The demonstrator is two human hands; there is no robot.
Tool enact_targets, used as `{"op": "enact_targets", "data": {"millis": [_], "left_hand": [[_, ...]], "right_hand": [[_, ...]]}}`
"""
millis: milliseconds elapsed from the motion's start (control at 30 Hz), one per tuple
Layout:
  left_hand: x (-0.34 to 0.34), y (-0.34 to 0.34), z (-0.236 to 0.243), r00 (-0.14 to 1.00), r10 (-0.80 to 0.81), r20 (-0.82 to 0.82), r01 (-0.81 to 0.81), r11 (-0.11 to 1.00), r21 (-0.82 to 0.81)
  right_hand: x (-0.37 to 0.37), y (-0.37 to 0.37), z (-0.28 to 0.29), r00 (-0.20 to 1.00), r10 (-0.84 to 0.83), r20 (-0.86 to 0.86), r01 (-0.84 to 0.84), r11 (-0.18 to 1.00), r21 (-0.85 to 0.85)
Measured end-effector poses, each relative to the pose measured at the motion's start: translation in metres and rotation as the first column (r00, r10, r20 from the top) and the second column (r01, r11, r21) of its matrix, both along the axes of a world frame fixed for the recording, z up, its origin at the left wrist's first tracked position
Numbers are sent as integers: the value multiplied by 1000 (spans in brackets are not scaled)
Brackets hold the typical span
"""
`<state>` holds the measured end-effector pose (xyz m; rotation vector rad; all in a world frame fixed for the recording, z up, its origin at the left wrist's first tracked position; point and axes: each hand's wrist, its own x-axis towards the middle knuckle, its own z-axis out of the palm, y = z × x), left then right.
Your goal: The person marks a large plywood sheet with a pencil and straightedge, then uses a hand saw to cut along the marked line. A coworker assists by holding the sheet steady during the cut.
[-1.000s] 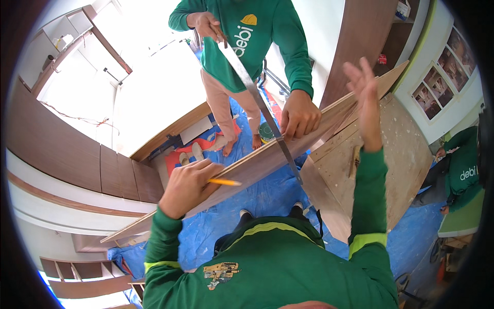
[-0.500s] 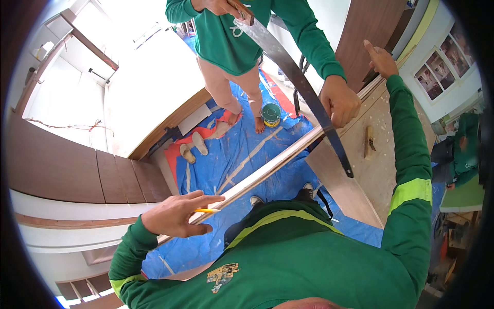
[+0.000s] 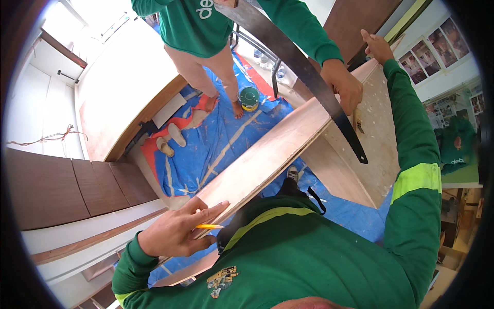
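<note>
A long plywood board (image 3: 267, 149) runs diagonally in front of me, its pale broad face tilted into view. My left hand (image 3: 177, 226) grips its near-left end, fingers over the face and thumb below the edge. A yellow pencil (image 3: 210, 226) is tucked between those fingers. At the far right end, my right hand (image 3: 378, 47) holds the board with one digit raised; its other fingers are partly hidden. Across the board, a co-worker holds a handsaw (image 3: 303, 67) by its handle, blade slanting down over the board. The co-worker's other hand (image 3: 343, 86) is closed beside the blade.
Beyond the saw lies a speckled plywood worktop (image 3: 378, 139) with a small wooden block-like tool (image 3: 358, 122). Blue sheeting (image 3: 206, 139) covers the floor, bearing a green-lidded tub (image 3: 249, 98) and shoes (image 3: 170, 140). Brown cabinet panels (image 3: 51, 180) stand at left.
The board has tilted from edge-on so its broad face shows. The co-worker's saw has shifted upward and right with the hand beside it. My view has turned slightly.
</note>
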<state>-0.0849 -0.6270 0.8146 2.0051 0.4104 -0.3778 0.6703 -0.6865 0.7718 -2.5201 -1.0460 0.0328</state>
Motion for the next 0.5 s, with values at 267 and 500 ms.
{"op": "enact_targets", "data": {"millis": [267,500], "left_hand": [[0,6,4,1000,-5,-17,6,998,65],[5,10,4,998,14,-55,-14,1000,-2]], "right_hand": [[3,8,-1,999,49,-10,-48,998,47],[-2,3,4,999,2,-55,-3,1000,-23]]}}
